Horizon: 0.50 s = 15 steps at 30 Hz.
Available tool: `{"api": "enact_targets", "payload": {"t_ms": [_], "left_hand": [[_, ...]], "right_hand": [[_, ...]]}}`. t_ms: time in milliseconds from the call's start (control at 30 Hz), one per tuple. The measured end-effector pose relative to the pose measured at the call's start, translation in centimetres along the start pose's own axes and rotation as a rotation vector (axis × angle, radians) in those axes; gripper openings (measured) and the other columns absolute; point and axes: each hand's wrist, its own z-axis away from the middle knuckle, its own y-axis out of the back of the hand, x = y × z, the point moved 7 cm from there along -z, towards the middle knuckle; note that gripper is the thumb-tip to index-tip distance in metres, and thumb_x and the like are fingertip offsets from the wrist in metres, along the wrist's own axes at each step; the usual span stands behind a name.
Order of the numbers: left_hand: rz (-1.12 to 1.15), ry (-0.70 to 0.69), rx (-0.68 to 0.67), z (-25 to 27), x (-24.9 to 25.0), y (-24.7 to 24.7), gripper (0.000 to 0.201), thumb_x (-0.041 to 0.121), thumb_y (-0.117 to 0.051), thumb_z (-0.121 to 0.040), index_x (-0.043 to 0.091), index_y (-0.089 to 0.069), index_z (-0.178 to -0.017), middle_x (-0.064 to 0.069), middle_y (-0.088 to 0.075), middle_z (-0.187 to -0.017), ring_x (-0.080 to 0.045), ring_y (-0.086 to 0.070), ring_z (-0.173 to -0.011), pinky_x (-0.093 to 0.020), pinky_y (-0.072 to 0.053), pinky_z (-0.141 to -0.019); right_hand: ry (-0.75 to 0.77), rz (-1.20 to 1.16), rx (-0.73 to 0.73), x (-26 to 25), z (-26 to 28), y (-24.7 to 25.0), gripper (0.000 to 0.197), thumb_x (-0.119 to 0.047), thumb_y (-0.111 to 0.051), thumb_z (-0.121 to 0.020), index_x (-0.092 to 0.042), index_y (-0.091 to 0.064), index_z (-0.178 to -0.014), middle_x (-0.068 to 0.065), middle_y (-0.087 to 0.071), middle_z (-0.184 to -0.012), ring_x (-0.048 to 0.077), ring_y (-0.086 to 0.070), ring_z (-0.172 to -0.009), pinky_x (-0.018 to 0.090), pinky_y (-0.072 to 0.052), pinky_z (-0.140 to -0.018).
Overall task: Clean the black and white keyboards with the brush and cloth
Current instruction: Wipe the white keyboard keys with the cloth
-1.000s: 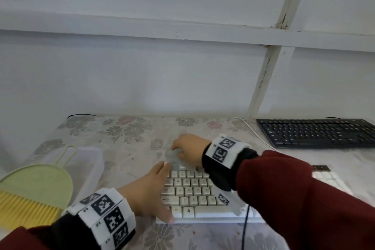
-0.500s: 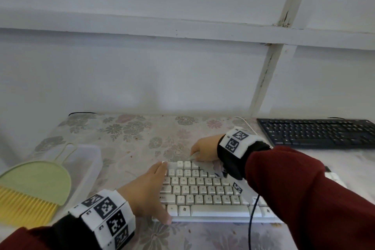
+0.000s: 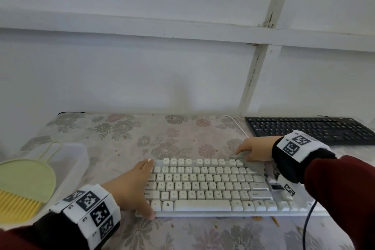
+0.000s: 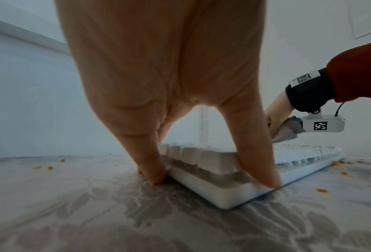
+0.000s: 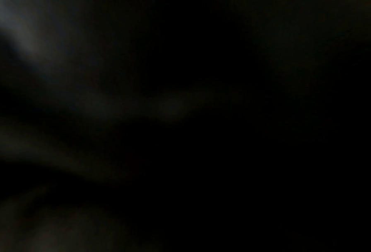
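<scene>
Fingers of right hand (image 3: 256, 149) curled on grey cloth (image 3: 250, 163), apparently, at white keyboard (image 3: 205, 185) right top row; remaining rows nearer; left hand (image 3: 132, 186) fingers straight, bracing left end.

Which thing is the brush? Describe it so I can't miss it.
Start at the white keyboard on the table, then look to the far left edge. The brush lies there on a clear tub: pale green paddle, yellow bristles, unlike anything nearby.
</scene>
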Motion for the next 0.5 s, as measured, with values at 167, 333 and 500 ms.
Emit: {"api": "enact_targets", "payload": {"t_ms": [167,333,500], "left_hand": [[0.053,0.009,0.000,0.3,0.0,0.0,0.119,0.033,-0.083,-0.064,0.023,0.002,-0.148,0.009,-0.017,-0.150,-0.009,-0.033,-0.128,-0.024,-0.034,-0.107],[0.085,0.017,-0.017,0.5,-0.1,-0.2,0.119,0.034,-0.082,-0.065,0.023,0.003,-0.147,0.009,-0.018,-0.149,-0.008,-0.033,-0.126,-0.024,-0.032,-0.108],[0.183,0.029,-0.083,0.4,-0.8,-0.3,0.150,0.061,-0.077,-0.032,0.025,0.010,-0.148,0.011,-0.016,-0.151,-0.007,-0.030,-0.132,-0.023,-0.026,-0.112]], "right_hand": [[-0.061,0.046,0.006,3.2,0.3,-0.7,0.037,-0.018,-0.043,-0.097,-0.023,-0.051,-0.132,0.001,-0.051,-0.135,0.019,-0.049,-0.122,0.029,-0.038,-0.101],[-0.146,0.065,0.003,6.9,1.0,0.1,0.033,-0.016,-0.046,-0.094,-0.019,-0.060,-0.124,0.000,-0.061,-0.125,0.018,-0.056,-0.114,0.028,-0.043,-0.097],[-0.236,0.004,0.104,10.4,2.0,1.1,0.034,-0.014,-0.045,-0.092,-0.024,-0.059,-0.122,-0.003,-0.060,-0.124,0.012,-0.054,-0.100,0.023,-0.043,-0.093]]}}
